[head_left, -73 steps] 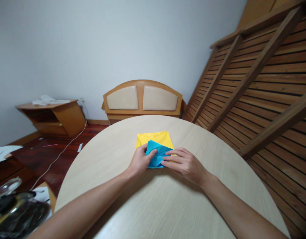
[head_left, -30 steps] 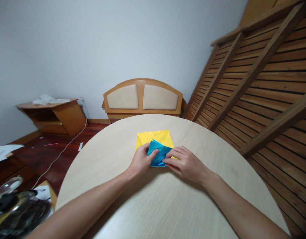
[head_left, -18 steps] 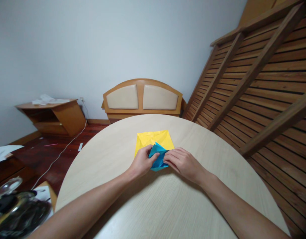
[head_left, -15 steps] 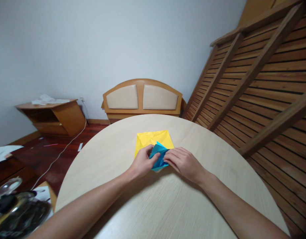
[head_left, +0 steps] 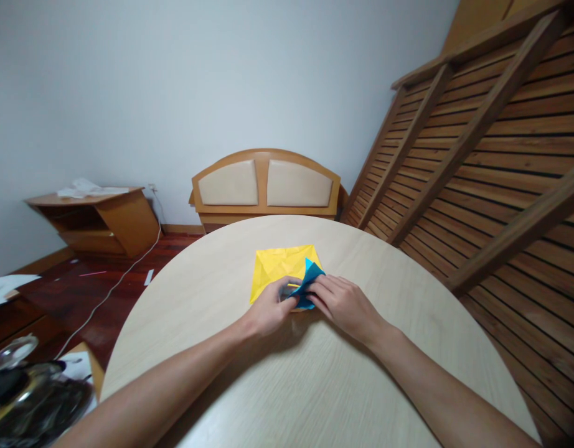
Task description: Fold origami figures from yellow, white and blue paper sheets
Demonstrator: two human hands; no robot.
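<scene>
Your left hand (head_left: 268,311) and right hand (head_left: 345,305) both pinch the folded blue paper (head_left: 308,283), one corner raised. It sits on the yellow sheet (head_left: 277,267) mid-table (head_left: 315,386). Neither paper shows any writing.

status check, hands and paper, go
Left hand and right hand both pinching the folded blue paper. It sits over yellow paper. Nothing blocking.

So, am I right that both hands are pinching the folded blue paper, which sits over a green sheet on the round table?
Not quite: the sheet underneath is yellow, not green. The head view shows the left hand and the right hand pinching the folded blue paper over the yellow sheet on the round table.
</scene>
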